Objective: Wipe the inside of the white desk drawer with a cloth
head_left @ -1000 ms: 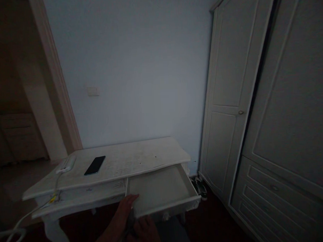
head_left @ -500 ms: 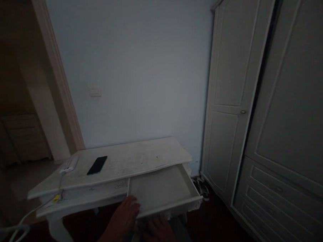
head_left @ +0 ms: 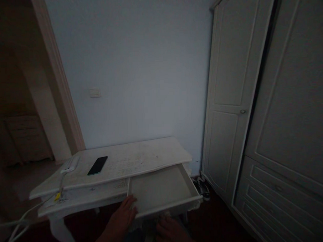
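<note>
A white desk (head_left: 141, 155) stands against the wall, and its right drawer (head_left: 160, 188) is pulled out with nothing showing inside. My left hand (head_left: 123, 217) lies with its fingers stretched flat against the drawer's front left corner. My right hand (head_left: 170, 233) sits low, just under the drawer's front trim, in deep shadow with its fingers too dark to read. A pale shape (head_left: 147, 240) that I cannot make out shows between the two hands.
A black phone (head_left: 97, 165) and a white power strip (head_left: 69, 164) lie on the desk's left part, and the strip's cable (head_left: 26, 212) hangs off the left edge. A tall white wardrobe (head_left: 270, 112) fills the right side. Shoes (head_left: 201, 187) lie on the floor beside it. At the left is a doorway (head_left: 18, 105).
My right hand has slid right, under the drawer front. The left hand stays at the drawer's corner. The view has shifted a little leftward.
</note>
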### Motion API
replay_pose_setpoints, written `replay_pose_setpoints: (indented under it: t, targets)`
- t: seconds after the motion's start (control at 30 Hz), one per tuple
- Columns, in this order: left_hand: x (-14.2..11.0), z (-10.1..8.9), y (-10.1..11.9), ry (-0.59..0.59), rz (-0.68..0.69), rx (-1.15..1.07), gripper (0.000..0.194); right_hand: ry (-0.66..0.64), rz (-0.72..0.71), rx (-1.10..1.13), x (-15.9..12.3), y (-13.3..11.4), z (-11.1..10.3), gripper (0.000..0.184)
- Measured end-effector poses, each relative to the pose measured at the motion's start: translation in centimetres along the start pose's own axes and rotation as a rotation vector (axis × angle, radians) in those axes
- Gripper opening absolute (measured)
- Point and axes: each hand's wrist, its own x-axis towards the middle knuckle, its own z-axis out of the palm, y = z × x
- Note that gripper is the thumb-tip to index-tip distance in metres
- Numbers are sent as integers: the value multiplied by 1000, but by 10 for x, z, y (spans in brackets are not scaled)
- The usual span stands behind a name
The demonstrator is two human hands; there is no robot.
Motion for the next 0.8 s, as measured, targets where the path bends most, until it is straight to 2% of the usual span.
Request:
replay_pose_setpoints:
  t: [0.1,0.23,0.3,0.4,0.5,0.6,0.7,0.8]
  targets:
    - [3,-12,2,-34,11,-30,37,-64,-41,21,-7,6,-6,20]
    - [6,-22,5,-95,-62,-88,39,-85,22,-6,-36,26,-24,10]
    - [7,-23,7,-105,-133,-120,41,-83,122,-61,-61,46,-42,3]
    - [6,-18,9,-86,-175,-156,43,-131,320,-119,-101,80,-80,21]
    - [5,-9,9,-51,-183,-153,44,-244,517,-57,-120,100,-113,36]
    - [8,-8,9,-72,-204,-129,46,-291,619,33,-104,96,-117,43]
    - [15,-20,14,-160,-143,-63,41,-239,540,50,-63,78,-99,45]
    - [29,-36,34,-318,-70,57,41,-129,469,78,-13,68,-87,53]
